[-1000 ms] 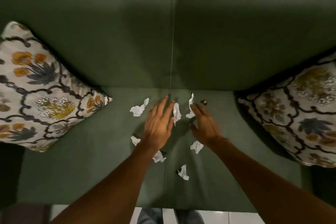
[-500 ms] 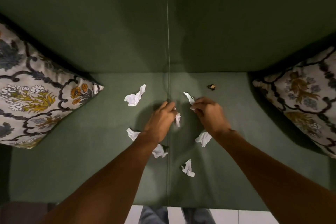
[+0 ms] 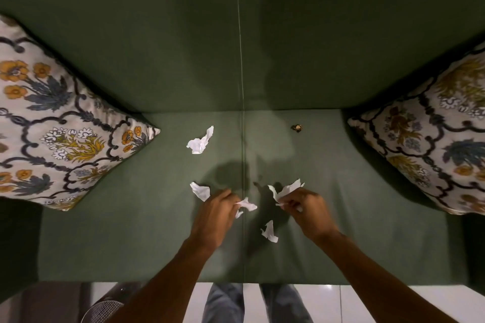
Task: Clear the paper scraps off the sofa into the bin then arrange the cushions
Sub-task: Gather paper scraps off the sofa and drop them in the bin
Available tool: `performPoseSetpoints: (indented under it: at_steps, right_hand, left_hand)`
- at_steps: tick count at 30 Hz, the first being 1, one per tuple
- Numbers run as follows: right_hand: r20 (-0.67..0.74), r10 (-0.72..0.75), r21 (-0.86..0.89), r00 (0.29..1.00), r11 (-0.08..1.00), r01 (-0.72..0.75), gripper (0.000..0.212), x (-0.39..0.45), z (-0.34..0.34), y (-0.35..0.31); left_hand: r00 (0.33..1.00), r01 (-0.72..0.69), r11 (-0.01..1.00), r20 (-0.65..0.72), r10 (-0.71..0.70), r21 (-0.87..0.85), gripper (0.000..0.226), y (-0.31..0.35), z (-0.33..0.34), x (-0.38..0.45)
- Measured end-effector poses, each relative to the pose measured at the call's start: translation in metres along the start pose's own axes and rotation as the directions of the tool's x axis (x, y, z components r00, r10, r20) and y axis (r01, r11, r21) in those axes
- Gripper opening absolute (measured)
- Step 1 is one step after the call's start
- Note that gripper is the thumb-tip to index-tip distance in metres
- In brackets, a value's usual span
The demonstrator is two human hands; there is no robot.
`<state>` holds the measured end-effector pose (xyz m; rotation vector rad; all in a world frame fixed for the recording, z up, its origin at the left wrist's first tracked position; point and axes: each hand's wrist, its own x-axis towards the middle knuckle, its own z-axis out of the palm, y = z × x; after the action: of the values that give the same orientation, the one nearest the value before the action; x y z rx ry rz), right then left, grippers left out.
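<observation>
2 hands worked low over the green sofa seat, seen from the 1 head view. The left hand was curled shut, pinching a white scrap at its fingertips; the right hand was likewise closed around a longer crumpled scrap that stuck up past its knuckles. A second before, both hands had been flat and reaching, with those pieces lying on the cushion, so 2 pieces had since been lifted and the clearing was under way.

3 scraps remained on the seat: 1 just beyond the left hand's knuckles, 1 farther ahead of that hand, and 1 between the 2 wrists. A small dark brown bit lay well ahead of the right hand; I couldn't tell what it was.

The patterned cushions sat untouched at either end, left cushion and right cushion, both cut off by the frame. A round meshed thing by the left forearm may have been the bin, mostly out of sight. Whether either palm hid more paper, I couldn't say.
</observation>
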<state>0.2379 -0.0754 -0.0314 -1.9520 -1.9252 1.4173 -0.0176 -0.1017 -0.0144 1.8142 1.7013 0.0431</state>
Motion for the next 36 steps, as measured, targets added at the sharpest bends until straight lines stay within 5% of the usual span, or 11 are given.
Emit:
performPoseSetpoints:
  at_steps: [6, 9, 13, 17, 22, 28, 36]
  right_hand:
    - [0.075, -0.141, -0.237, 0.987, 0.959, 0.155, 0.015, 0.005, 0.010, 0.013]
    - [0.080, -0.158, -0.396, 0.984, 0.901, 0.177, 0.022, 0.014, 0.016, 0.020]
    - [0.124, -0.150, -0.268, 0.981, 0.947, 0.179, 0.023, 0.025, 0.017, 0.033]
    - [0.276, -0.118, -0.316, 0.954, 0.926, 0.206, 0.025, 0.031, 0.013, 0.025]
    - [0.148, -0.165, -0.186, 0.975, 0.964, 0.191, 0.017, 0.020, 0.026, -0.005]
    - [0.117, -0.215, -0.186, 0.970, 0.954, 0.234, 0.018, 0.007, 0.069, -0.056]
    - [0.208, -0.309, -0.140, 0.928, 0.929, 0.341, 0.018, -0.019, 0.164, -0.124]
  left_hand:
    - [0.997, -0.068, 0.997, -0.031, 0.067, -0.028, 0.008, -0.012, 0.030, -0.027]
    - [0.999, -0.038, 0.997, -0.038, 0.035, -0.069, 0.029, -0.014, 0.049, -0.031]
    - [0.995, 0.093, 0.980, -0.018, -0.098, -0.174, 0.014, -0.013, 0.068, -0.031]
    - [0.980, 0.188, 0.931, -0.003, -0.199, -0.313, 0.007, -0.012, 0.065, -0.029]
    - [0.882, 0.378, 0.821, -0.103, -0.460, -0.428, 0.030, -0.020, 0.048, -0.039]
    - [0.851, 0.351, 0.847, -0.240, -0.466, -0.399, 0.026, -0.043, 0.033, -0.077]
    - [0.677, 0.503, 0.626, -0.178, -0.714, -0.596, 0.018, -0.106, 0.050, -0.174]
